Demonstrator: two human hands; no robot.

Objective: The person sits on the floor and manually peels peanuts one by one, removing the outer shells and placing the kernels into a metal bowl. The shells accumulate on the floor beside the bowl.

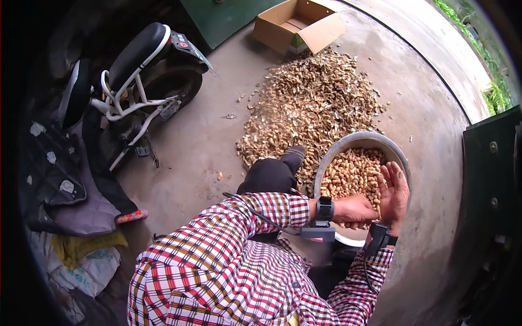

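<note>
A round grey basin (402, 155) full of unshelled peanuts (350, 174) stands in front of me. Over its near part, my left hand (354, 211) reaches across from the left with its fingers curled closed. What those fingers hold, if anything, is hidden. Just beside it, at the basin's right side, my right hand (393, 193) is raised with its fingers stretched out and the palm turned left. Nothing shows in that palm. Beyond the basin, a wide heap of peanuts and broken shells (312, 103) covers the floor.
An open cardboard box (272, 37) sits behind the heap. A two-wheeled bike (138, 65) with a black seat stands at the left, near a dark quilted cover (87, 201) and sacks (89, 271). Dark green metal panels (492, 174) stand at the right. My shoe (293, 157) touches the heap's edge.
</note>
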